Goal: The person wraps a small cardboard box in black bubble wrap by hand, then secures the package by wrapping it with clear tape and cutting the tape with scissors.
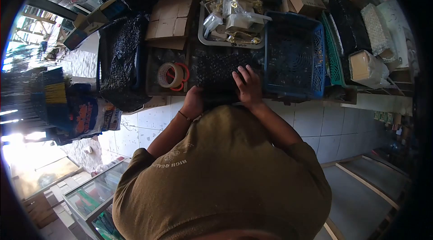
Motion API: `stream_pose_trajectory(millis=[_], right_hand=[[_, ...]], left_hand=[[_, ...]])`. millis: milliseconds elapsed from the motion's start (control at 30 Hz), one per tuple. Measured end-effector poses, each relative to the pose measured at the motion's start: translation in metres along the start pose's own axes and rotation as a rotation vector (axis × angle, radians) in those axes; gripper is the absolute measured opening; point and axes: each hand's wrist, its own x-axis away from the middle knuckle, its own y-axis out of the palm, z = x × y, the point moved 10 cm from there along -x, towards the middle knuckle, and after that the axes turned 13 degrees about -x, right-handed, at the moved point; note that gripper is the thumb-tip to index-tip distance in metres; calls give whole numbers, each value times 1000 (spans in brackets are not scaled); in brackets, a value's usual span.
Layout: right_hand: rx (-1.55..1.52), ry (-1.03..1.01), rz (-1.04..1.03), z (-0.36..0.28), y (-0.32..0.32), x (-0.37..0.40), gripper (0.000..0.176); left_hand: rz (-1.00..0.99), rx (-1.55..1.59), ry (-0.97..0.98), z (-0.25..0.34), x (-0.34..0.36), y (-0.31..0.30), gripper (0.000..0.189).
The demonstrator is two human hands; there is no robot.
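Observation:
A sheet of black bubble wrap (215, 69) lies on the table in front of me, its near edge against my body. My right hand (249, 86) rests on its right side with fingers stretched out and slightly apart. At the near left corner, my left hand (193, 102) is closed on the edge of the wrap, its fingers mostly hidden. Just left of the wrap are a roll of tan tape (170, 75) and red-handled scissors (184, 77), the scissors partly under the roll.
Behind the wrap stands a white tray (208, 41) heaped with gold-coloured hardware in clear plastic. A blue basket (294, 90) is on the right, flat cardboard boxes (169, 19) at the back left. More black bubble wrap (121, 55) fills a container farther left. Wrapped packages (364, 66) sit far right.

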Motion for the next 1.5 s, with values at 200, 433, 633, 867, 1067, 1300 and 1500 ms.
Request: stream_pose_trajectory(millis=[200, 433, 633, 867, 1067, 1300, 1500], right_hand=[[-92, -26, -46, 2, 0, 11, 59], [-114, -17, -97, 5, 4, 21, 66], [-169, 12, -84, 0, -1, 15, 62], [-345, 149, 57, 1, -19, 0, 40], [-342, 335, 312, 17, -28, 0, 58], [-944, 802, 85, 53, 18, 10, 70], [-1203, 847, 23, 58, 36, 20, 78]], left_hand=[[-88, -104, 31, 18, 31, 47, 47], [-87, -361, 77, 28, 12, 45, 46], [-139, -421, -45, 20, 3, 28, 44], [-60, -353, -9, 23, 0, 18, 30], [-113, -402, 41, 30, -2, 11, 28], [-87, -524, 85, 38, -4, 1, 34], [-186, -504, 236, 51, 2, 11, 64]])
